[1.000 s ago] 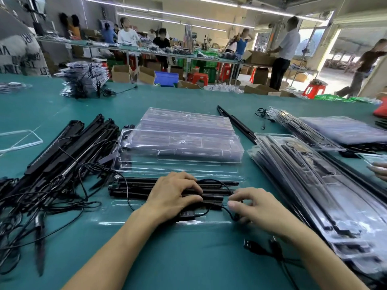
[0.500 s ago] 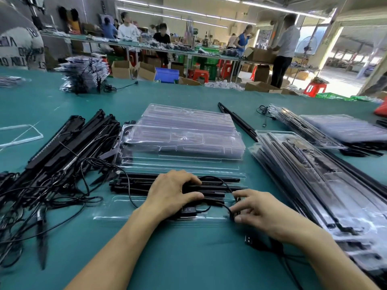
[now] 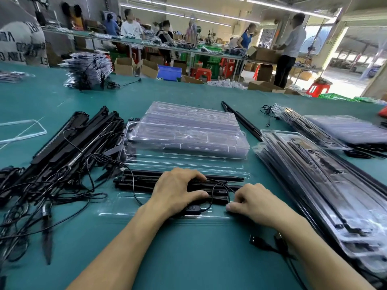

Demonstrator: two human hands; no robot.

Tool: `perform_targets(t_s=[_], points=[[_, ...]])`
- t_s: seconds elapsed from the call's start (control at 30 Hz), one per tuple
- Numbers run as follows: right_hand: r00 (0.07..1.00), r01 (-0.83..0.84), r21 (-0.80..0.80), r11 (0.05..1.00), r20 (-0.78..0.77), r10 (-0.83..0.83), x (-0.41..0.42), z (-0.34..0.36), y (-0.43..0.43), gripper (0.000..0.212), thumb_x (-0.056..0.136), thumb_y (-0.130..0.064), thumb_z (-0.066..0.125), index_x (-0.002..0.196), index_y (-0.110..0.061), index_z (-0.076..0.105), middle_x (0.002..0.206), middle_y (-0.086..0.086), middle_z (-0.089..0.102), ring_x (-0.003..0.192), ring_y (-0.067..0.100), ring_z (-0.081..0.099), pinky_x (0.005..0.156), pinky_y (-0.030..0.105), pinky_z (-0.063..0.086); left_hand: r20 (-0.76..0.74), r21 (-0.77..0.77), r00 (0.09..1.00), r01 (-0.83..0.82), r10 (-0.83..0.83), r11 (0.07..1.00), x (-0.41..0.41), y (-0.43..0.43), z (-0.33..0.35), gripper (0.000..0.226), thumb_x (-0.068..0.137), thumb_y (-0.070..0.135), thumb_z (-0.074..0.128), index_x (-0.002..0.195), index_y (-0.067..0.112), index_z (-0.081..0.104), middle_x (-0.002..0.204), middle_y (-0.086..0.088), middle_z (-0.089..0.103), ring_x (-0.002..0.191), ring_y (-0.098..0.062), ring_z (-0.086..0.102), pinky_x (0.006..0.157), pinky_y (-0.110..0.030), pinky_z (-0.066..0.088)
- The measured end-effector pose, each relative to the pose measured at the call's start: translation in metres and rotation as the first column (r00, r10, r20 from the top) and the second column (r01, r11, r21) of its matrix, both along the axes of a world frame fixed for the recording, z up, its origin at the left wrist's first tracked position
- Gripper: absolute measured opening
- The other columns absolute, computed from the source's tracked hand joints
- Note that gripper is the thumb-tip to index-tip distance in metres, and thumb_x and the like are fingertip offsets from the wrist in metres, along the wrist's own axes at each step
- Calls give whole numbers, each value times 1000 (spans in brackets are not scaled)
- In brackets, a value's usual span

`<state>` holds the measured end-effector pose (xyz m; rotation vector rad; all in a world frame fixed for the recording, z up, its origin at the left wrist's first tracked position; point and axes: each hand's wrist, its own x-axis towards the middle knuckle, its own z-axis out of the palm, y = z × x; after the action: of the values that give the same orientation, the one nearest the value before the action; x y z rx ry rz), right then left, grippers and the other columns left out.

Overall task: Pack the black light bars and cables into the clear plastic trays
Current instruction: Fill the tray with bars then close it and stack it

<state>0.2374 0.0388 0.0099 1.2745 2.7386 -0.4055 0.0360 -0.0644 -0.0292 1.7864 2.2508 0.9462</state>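
A clear plastic tray (image 3: 117, 208) lies flat on the green table right in front of me. Black light bars (image 3: 142, 181) rest across its far half, with a thin black cable (image 3: 219, 191) looping over them. My left hand (image 3: 178, 191) lies palm down on the bars, its thumb above a small black inline controller (image 3: 191, 207) at the tray's near edge. My right hand (image 3: 253, 203) sits at the tray's right end, fingertips pinched on the cable there. A black USB plug (image 3: 256, 240) lies loose on the table under my right forearm.
A tangle of loose black light bars and cables (image 3: 56, 160) fills the left. Stacked empty clear trays (image 3: 188, 135) lie just beyond the working tray. Packed trays (image 3: 322, 185) are stacked on the right, more (image 3: 343, 130) behind them. People work at a far bench.
My right hand has slid a little left and closed its fingertips on the cable at the tray's right end. My left hand stays pressed on the bars.
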Motion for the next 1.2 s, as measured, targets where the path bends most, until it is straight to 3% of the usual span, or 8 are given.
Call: perform_targets(t_s=[0.1, 0.23, 0.33, 0.5, 0.6, 0.87, 0.97, 1.2], points=[[997, -16, -60, 998, -71, 12, -1, -1, 3, 29, 76, -63, 68, 58, -41, 59, 65, -8, 52, 69, 16, 53, 59, 31, 41, -39, 44, 998, 45, -43, 998, 2, -1, 3, 40, 81, 53, 72, 118, 40, 65, 112, 17, 68, 112, -8, 56, 100, -37, 42], [984, -64, 1, 998, -166, 63, 7, -12, -1, 29, 79, -61, 66, 59, -43, 55, 102, -15, 45, 101, 13, 46, 91, 34, 42, -173, 58, 980, 111, -100, 992, 7, -1, 4, 34, 88, 45, 67, 122, 41, 64, 120, 16, 66, 121, -9, 53, 106, -38, 38], [981, -24, 53, 998, -192, 34, 9, -17, -7, 26, 82, -58, 66, 64, -44, 53, 122, -12, 43, 115, 18, 40, 94, 30, 33, -132, 38, 981, 151, -145, 988, 13, 1, 1, 32, 94, 36, 63, 126, 40, 63, 126, 14, 65, 124, -11, 51, 106, -36, 39], [920, 1, 72, 997, -391, 27, 16, -22, -10, 12, 87, -42, 69, 96, -35, 65, 112, -15, 51, 110, 14, 48, 89, 26, 34, -73, 33, 976, 210, -207, 977, 12, 1, 0, 31, 95, 26, 64, 124, 35, 67, 126, 11, 66, 123, -12, 55, 106, -34, 39], [868, -62, 63, 996, -490, 85, 21, -24, -10, 10, 89, -30, 69, 99, -31, 70, 111, -14, 58, 109, 15, 54, 97, 31, 39, -1, 36, 986, 169, -169, 985, 15, 1, 0, 55, 92, 23, 67, 142, 36, 47, 129, 13, 64, 123, -11, 56, 108, -31, 37], [949, -114, 59, 992, -289, 126, 20, -23, -7, 16, 92, -41, 63, 86, -29, 69, 113, -15, 48, 111, 13, 45, 100, 32, 37, -30, 150, 964, 266, -264, 952, 17, -5, 4, 35, 89, 5, 62, 119, 21, 70, 116, 8, 72, 112, -13, 64, 98, -37, 47], [947, 8, 29, 1000, -321, 2, 10, -20, -10, 24, 86, -41, 70, 67, -34, 58, 104, -12, 49, 102, 12, 51, 92, 29, 41, -146, 132, 959, 262, -243, 956, 23, -7, 10, 43, 87, 18, 42, 119, 22, 71, 114, 7, 72, 112, -18, 62, 100, -44, 44], [870, 216, 53, 975, -464, -167, 7, -15, -21, 29, 72, -47, 80, 69, -29, 57, 82, -9, 52, 79, 13, 53, 73, 30, 46, -358, -17, 906, 236, -226, 972, 49, -5, 12, 62, 94, 64, 24, 92, 27, 75, 92, 9, 70, 92, -16, 58, 78, -35, 44]])
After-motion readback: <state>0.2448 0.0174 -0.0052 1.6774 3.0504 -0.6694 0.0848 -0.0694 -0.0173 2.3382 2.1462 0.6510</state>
